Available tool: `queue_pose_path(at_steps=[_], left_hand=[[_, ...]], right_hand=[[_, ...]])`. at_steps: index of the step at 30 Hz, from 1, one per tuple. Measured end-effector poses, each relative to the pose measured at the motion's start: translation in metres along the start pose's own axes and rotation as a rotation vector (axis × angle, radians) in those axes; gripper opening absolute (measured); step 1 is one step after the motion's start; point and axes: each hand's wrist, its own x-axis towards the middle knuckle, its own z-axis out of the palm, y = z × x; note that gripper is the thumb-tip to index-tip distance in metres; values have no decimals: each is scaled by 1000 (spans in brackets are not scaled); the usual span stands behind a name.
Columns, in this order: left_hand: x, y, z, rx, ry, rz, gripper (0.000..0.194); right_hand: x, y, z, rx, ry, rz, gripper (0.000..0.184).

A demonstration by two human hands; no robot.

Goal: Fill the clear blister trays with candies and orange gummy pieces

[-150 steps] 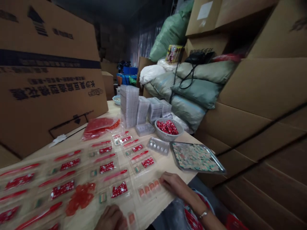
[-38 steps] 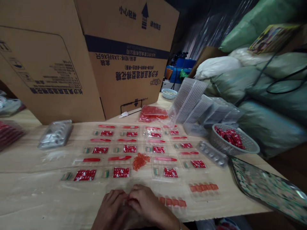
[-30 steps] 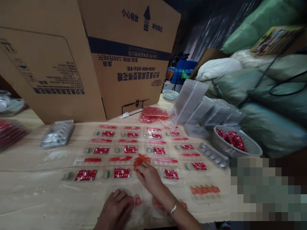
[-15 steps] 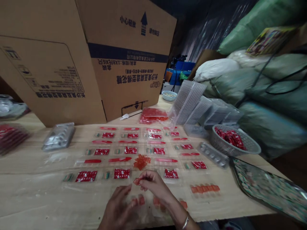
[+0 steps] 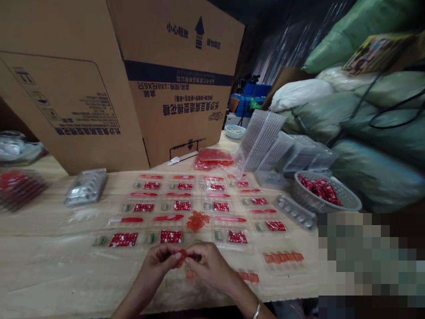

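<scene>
Over the table (image 5: 49,270), head view: left hand (image 5: 154,266) and right hand (image 5: 212,266) meet at centre, fingertips (image 5: 174,254) of both pinched together on a small red piece (image 5: 182,258), on my side of the packet rows (image 5: 169,208). I read its long axis as slanting upper right to lower left; fingers hide most of it. Risk: too light a pinch could drop it among the packet rows or onto the red clump (image 5: 197,221).
</scene>
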Motion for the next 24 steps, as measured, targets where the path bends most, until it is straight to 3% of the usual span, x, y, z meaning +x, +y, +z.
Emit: queue_pose_path(at_steps=[5, 8, 14, 18, 20, 24], left_hand=[[2, 3, -3, 39, -55, -18, 24], [0, -5, -4, 120, -33, 35, 22], [-8, -17, -2, 169, -74, 84, 28], [-20, -34, -5, 438, -38, 289, 25], [-23, -49, -14, 576, -22, 420, 25], [-21, -83, -37, 797, 30, 578, 28]], right_hand=[[4, 7, 4, 351, -114, 179, 26], [2, 19, 15, 439, -116, 262, 30], [-7, 26, 26, 543, 53, 217, 27], [-14, 25, 24, 586, 15, 204, 23], [-16, 23, 20, 449, -19, 156, 17], [-13, 21, 16, -337, -168, -132, 6]])
